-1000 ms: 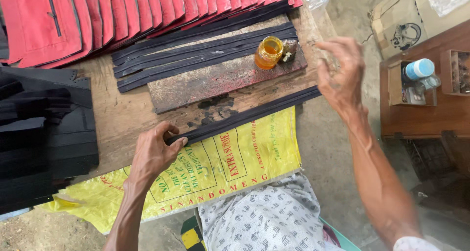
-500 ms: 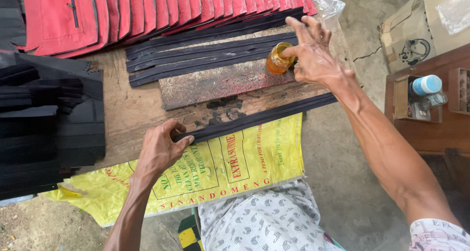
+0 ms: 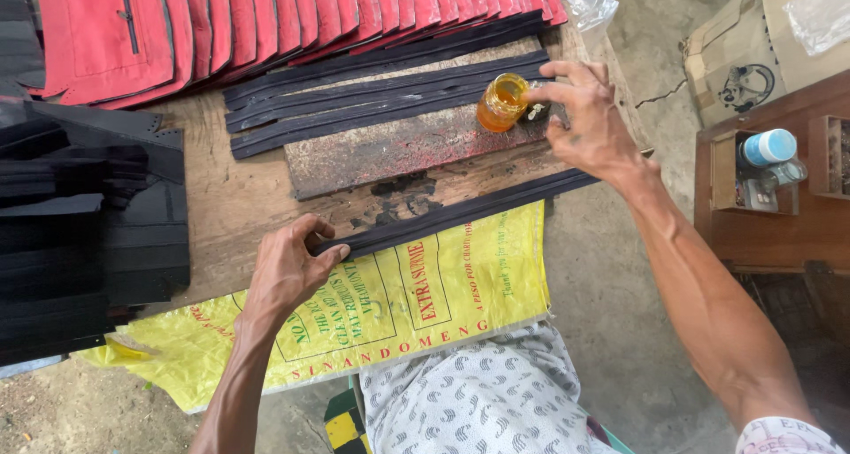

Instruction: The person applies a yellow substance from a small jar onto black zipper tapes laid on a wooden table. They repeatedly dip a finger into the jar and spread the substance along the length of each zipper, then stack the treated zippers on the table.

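My left hand [image 3: 288, 268] presses its fingertips on the left end of a long black strip [image 3: 460, 213] that lies along the near edge of a worn wooden table [image 3: 235, 202]. My right hand [image 3: 584, 118] reaches to a small open jar of amber liquid [image 3: 501, 102], with fingertips at the jar's right side by a small dark object I cannot make out. The jar stands on a rough reddish board [image 3: 398, 149]. Several more black strips [image 3: 372, 96] lie in a row behind the board.
Overlapping red fabric pieces [image 3: 221, 20] line the table's far edge, and stacked black pieces [image 3: 80, 233] fill the left. A yellow printed sack [image 3: 398, 303] hangs over the near edge above my patterned lap. A wooden box with a blue-capped container [image 3: 766, 149] stands at right.
My right hand came in from the table's right edge to the jar and now touches its right side. My left hand has stayed on the strip's end.
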